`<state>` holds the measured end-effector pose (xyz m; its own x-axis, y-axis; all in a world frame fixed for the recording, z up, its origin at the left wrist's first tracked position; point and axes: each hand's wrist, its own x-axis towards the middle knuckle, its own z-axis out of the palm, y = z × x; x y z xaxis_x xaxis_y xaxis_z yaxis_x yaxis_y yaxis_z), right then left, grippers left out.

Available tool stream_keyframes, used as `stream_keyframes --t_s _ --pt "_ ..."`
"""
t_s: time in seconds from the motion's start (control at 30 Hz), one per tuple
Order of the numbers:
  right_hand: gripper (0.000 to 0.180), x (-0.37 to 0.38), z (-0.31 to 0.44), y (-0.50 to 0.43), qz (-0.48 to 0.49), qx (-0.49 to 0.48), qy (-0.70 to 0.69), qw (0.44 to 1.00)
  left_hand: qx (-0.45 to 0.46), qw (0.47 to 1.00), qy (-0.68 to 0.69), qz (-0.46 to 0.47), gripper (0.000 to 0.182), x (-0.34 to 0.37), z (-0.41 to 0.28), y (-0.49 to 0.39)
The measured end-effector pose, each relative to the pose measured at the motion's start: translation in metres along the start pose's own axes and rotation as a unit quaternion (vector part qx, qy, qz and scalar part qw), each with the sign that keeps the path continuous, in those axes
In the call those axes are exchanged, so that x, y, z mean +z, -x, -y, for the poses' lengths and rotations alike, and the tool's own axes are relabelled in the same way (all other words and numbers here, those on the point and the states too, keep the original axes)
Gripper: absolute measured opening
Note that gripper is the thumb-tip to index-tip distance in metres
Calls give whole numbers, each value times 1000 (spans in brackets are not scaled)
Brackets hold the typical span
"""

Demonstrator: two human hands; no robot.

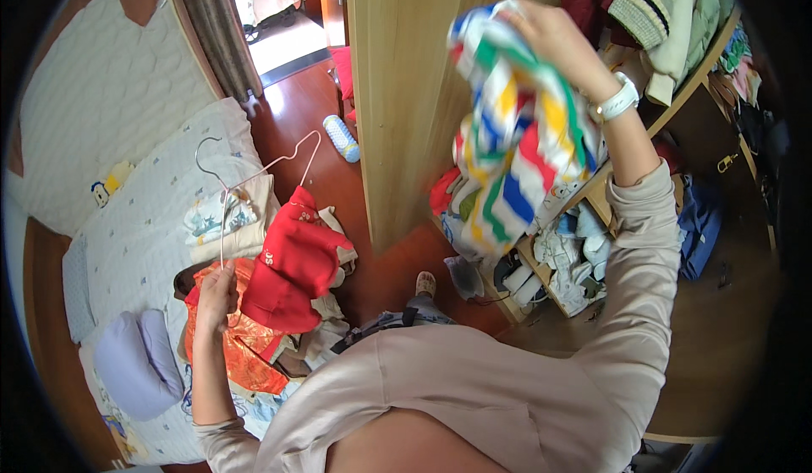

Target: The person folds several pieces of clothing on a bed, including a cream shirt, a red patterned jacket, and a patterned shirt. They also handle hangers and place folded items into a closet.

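Note:
My left hand (219, 295) is closed around a pink wire hanger (223, 219) with a metal hook, held tilted over the bed. Beside it a small red garment (295, 263) with pale writing lies near the hanger's lower part; whether it hangs on it, I cannot tell. An orange patterned garment (254, 352) lies on the bed beneath. High at the right, my right hand (536, 25) grips a striped cloth (514, 136) in white, green, yellow, blue and red, which hangs down blurred in front of the open wardrobe.
The bed (152, 238) bears folded clothes (222, 216), a lilac folded cushion (136, 365) and a plush toy (111, 184). A wooden panel (412, 92) stands ahead. Wardrobe shelves (539, 267) hold heaped clothes, with jackets (691, 29) above. A blue-and-yellow roll-shaped thing (340, 138) lies on the floor.

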<state>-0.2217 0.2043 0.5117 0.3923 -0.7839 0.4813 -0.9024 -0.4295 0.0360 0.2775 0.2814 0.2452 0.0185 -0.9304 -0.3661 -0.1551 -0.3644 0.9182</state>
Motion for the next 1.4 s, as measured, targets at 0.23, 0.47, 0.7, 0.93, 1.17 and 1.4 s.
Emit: stream_keyframes --t_s 0.23,0.47,0.7,0.93,1.17,1.4 --pt "26 2 -29 11 -155 -52 68 984 -9 999 31 -3 35 4 0 14" --pt "32 -17 -51 18 -276 121 -245 921 -11 1000 -5 -3 35 1 6 26" --pt "42 -23 -73 28 -189 267 -436 838 -28 999 29 -21 35 -2 15 34" --pt "30 -33 -86 45 -121 342 -542 758 -20 999 29 4 35 -6 18 31" --pt "33 -32 -63 59 -24 317 -525 789 -60 994 70 -54 23 5 35 28" --pt "22 28 43 43 196 208 -507 813 -115 979 147 -83 42 38 97 70"
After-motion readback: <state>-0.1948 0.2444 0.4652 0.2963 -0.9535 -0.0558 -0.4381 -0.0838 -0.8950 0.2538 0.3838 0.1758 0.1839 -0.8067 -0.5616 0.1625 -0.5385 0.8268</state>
